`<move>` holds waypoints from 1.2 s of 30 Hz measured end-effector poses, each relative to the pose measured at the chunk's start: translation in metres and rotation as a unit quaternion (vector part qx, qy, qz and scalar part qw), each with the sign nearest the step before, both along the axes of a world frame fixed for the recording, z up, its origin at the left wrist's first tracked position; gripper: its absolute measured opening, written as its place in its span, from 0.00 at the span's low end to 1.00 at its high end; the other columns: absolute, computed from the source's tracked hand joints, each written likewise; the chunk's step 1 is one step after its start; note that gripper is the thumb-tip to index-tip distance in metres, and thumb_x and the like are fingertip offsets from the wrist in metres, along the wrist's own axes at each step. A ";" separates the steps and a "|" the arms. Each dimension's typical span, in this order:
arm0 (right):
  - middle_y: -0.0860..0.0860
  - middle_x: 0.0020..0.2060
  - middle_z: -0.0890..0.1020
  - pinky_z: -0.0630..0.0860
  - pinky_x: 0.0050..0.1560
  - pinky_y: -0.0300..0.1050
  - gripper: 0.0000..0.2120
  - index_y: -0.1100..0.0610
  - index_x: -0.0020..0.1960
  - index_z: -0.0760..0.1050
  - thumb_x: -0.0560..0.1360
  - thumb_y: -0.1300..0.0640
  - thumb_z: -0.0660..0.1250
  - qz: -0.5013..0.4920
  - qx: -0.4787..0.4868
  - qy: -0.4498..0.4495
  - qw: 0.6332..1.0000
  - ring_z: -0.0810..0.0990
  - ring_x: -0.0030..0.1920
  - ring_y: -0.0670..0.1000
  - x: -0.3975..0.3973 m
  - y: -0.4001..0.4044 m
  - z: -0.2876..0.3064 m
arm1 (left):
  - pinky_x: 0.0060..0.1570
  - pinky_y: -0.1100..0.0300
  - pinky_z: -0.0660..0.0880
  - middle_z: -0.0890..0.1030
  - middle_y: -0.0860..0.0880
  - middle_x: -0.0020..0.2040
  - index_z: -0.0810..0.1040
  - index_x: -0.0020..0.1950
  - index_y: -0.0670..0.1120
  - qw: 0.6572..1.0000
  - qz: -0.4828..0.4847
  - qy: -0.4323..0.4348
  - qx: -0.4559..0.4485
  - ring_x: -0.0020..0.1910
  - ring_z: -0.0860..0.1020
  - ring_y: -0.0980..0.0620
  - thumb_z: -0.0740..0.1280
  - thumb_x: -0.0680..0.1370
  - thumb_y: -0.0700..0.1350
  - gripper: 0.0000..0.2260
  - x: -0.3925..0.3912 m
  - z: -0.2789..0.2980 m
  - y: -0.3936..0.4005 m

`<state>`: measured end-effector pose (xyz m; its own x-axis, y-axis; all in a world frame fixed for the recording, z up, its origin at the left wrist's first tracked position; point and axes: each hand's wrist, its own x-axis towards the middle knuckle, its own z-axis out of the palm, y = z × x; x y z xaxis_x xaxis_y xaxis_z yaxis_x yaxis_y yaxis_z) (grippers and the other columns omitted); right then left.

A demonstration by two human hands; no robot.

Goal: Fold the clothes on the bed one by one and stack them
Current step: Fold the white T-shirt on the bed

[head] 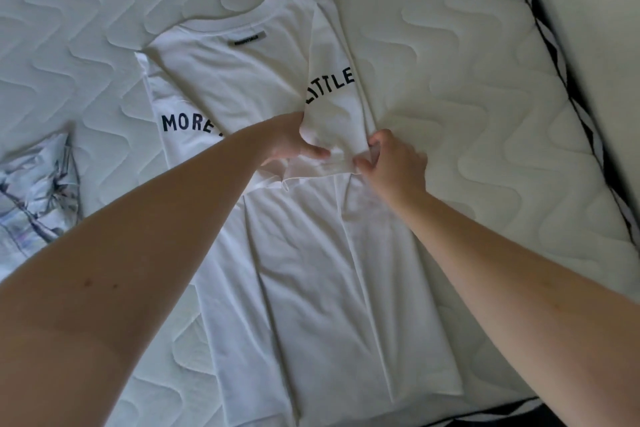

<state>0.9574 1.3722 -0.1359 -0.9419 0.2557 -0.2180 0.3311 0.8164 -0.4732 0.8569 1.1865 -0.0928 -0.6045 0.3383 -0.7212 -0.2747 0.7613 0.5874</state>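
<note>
Both sides of shirt (311, 253) folded in — left hand (291, 142) and right hand (394, 163) pinch its sleeve; cross-fold, stacking, garment (34, 191) beyond left hand outstanding.

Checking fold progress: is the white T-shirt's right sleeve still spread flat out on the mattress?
No, the sleeve is folded onto the white T-shirt, held by both hands.

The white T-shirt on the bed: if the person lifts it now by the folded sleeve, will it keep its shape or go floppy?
Probably floppy: the white T-shirt is thin, creased cloth that bunches where both hands pinch the folded sleeve. It looks light, so the left hand and right hand should lift it easily. The folds would likely fall open.
</note>
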 end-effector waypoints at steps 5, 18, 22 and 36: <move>0.48 0.40 0.79 0.58 0.51 0.49 0.07 0.49 0.43 0.74 0.75 0.46 0.63 -0.091 -0.026 -0.118 0.988 0.76 0.54 0.56 -0.015 -0.005 0.004 | 0.53 0.54 0.75 0.83 0.48 0.52 0.81 0.60 0.47 0.991 0.129 -0.010 -0.037 0.52 0.80 0.46 0.76 0.72 0.47 0.17 0.007 -0.006 0.000; 0.46 0.36 0.74 0.59 0.50 0.47 0.12 0.49 0.36 0.68 0.75 0.46 0.63 -0.086 -0.052 -0.138 0.985 0.73 0.49 0.54 -0.015 -0.004 0.011 | 0.36 0.62 0.68 0.76 0.51 0.38 0.75 0.45 0.48 0.968 0.063 0.180 -0.161 0.38 0.74 0.49 0.69 0.75 0.53 0.09 0.030 -0.008 0.002; 0.43 0.30 0.73 0.63 0.42 0.44 0.14 0.49 0.34 0.67 0.76 0.47 0.64 -0.087 -0.096 -0.102 0.986 0.72 0.37 0.51 -0.009 0.001 0.013 | 0.42 0.57 0.74 0.79 0.49 0.47 0.76 0.54 0.46 0.972 0.081 0.155 -0.159 0.45 0.78 0.46 0.71 0.72 0.60 0.20 0.030 -0.007 -0.005; 0.49 0.40 0.81 0.70 0.49 0.48 0.15 0.54 0.46 0.75 0.76 0.42 0.64 -0.060 -0.031 -0.035 0.997 0.79 0.42 0.54 0.004 -0.005 0.006 | 0.45 0.52 0.79 0.83 0.47 0.32 0.79 0.38 0.41 0.974 0.103 0.179 -0.088 0.33 0.82 0.47 0.62 0.81 0.58 0.22 0.123 -0.017 0.019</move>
